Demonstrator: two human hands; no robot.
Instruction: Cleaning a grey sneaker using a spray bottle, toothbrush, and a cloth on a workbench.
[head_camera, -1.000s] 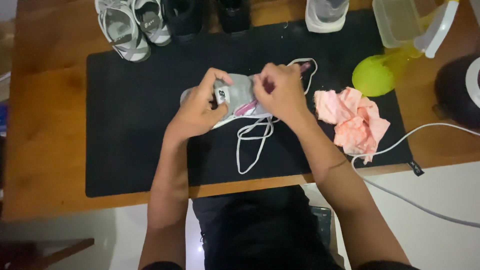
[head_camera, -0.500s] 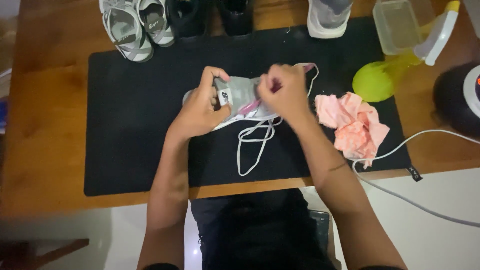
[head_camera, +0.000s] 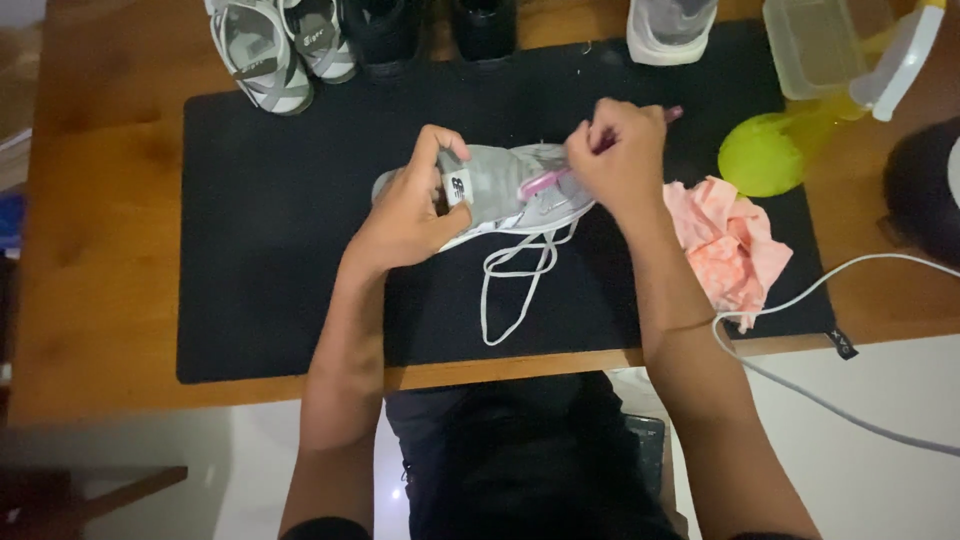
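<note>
Two hands work one grey shoe (head_camera: 500, 190) on the mat (head_camera: 270, 250): left hand (head_camera: 410, 215) clasps its heel under curled fingers; right hand (head_camera: 620, 160) pinches a pink brush (head_camera: 545, 180), bristles on its upper.

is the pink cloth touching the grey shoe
Apart. The head view shows the pink cloth lying to the right of the grey shoe, with a strip of black mat and the right forearm between them.

Matt black mat (head_camera: 270, 250), grained wooden table (head_camera: 100, 240), crumpled pink cloth (head_camera: 730, 245)
</note>
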